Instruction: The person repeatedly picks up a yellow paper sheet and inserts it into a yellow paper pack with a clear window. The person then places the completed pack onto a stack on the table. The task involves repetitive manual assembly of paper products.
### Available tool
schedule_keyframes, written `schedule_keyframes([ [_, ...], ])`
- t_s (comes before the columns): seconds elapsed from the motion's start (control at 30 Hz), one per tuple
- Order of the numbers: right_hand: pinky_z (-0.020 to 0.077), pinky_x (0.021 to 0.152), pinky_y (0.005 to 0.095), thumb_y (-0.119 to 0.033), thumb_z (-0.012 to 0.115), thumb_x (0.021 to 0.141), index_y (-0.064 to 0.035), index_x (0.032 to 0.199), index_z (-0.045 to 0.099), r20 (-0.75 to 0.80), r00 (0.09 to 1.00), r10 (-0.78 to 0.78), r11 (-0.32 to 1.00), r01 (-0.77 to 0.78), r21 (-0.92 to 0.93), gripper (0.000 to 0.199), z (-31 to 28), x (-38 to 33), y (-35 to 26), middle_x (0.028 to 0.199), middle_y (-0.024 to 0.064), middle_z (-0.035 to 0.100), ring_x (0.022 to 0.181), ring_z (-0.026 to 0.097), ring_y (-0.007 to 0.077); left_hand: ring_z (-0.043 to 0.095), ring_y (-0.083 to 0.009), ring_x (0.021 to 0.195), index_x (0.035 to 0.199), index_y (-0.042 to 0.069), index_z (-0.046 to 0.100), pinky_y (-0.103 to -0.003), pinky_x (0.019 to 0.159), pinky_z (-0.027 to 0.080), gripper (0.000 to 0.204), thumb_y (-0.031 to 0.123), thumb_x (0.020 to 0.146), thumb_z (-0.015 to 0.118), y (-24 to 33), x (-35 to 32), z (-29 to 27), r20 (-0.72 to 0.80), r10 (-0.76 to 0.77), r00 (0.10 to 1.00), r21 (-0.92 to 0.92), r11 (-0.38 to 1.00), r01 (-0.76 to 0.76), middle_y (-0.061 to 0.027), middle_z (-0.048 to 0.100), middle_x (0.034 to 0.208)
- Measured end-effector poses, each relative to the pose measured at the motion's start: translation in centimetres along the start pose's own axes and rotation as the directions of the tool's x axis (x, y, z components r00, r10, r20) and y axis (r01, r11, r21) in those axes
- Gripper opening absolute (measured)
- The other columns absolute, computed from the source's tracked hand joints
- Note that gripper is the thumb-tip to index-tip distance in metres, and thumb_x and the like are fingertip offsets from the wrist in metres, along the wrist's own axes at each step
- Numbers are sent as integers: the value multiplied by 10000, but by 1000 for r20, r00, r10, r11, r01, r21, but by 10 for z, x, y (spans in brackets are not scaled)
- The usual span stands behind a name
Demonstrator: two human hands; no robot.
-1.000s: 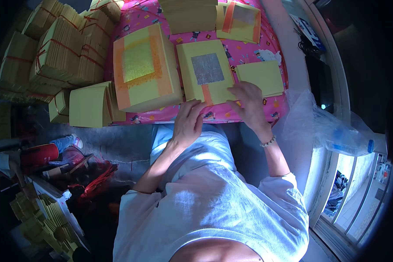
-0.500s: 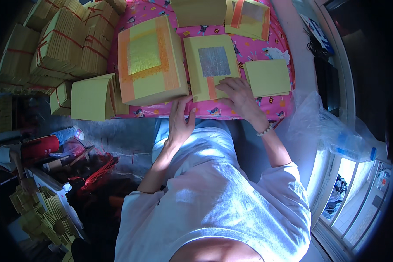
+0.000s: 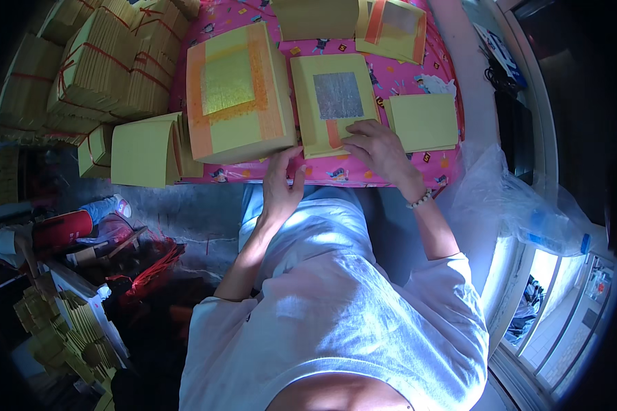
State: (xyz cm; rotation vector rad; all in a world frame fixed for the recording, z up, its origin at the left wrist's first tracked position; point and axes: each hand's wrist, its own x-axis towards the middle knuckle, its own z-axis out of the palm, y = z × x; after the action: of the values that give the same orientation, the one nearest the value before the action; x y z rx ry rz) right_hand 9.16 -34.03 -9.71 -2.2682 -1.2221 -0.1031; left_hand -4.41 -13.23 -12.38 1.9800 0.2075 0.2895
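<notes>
A short pile of yellow paper sheets (image 3: 313, 116) lies on the table, its top sheet bearing a silver square and an orange stripe. My right hand (image 3: 384, 152), with a bead bracelet at the wrist, rests at the pile's lower right part, fingers bent but not closed around anything I can see. Left of it stands a tall block of yellow paper (image 3: 206, 140) with a gold square and orange bands. My left hand (image 3: 283, 186) is at the table's front edge, fingertips by the near corners of the block and the pile, thumb apart from the fingers.
Plain yellow sheets (image 3: 424, 123) lie to the right, and more striped sheets (image 3: 391, 34) farther back. Bundles tied with red string (image 3: 92, 75) are stacked at the left. A pink patterned cover (image 3: 322, 175) spreads over the table. A clear plastic bag (image 3: 483, 181) hangs at the right.
My right hand has shifted slightly right and toward me, its fingers more bent. My left hand has hardly moved.
</notes>
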Motion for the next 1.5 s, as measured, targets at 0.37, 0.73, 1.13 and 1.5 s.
schedule_keyframes([
  [0.37, 501, 834, 383, -206, 741, 736, -68, 892, 692, 42, 999, 15, 999, -13, -52, 214, -3, 4, -10, 979, 73, 627, 986, 599, 261, 592, -314, 833, 1047, 38, 619, -403, 731, 465, 206, 52, 844, 652, 1, 12, 8, -96, 83, 992, 169, 983, -66, -129, 641, 863],
  [0.73, 508, 814, 382, -203, 714, 785, -95, 868, 742, 50, 997, 62, 996, -66, 68, 138, -3, 5, 2, 982, 82, 652, 958, 610, 266, 614, -316, 846, 1067, 41, 641, -399, 742, 479, 205, 65, 863, 644, -1, 13, 6, -91, 85, 992, 120, 990, -74, -144, 666, 903],
  [1.13, 501, 796, 381, -181, 722, 792, -91, 854, 744, 78, 993, 87, 984, -98, 152, 112, -5, 10, 5, 955, 68, 635, 915, 598, 263, 643, -241, 666, 999, 27, 692, -338, 612, 494, 140, 95, 883, 652, -3, 15, 14, -164, -20, 986, 54, 998, 29, -146, 659, 761],
  [1.5, 505, 781, 385, -176, 728, 789, -93, 852, 749, 85, 991, 101, 978, -114, 173, 106, -7, 11, 3, 938, 70, 634, 902, 599, 264, 659, -229, 662, 985, 30, 700, -324, 603, 498, 136, 92, 869, 664, -6, 16, 15, -186, -17, 982, 8, 1000, 19, -143, 664, 734],
])
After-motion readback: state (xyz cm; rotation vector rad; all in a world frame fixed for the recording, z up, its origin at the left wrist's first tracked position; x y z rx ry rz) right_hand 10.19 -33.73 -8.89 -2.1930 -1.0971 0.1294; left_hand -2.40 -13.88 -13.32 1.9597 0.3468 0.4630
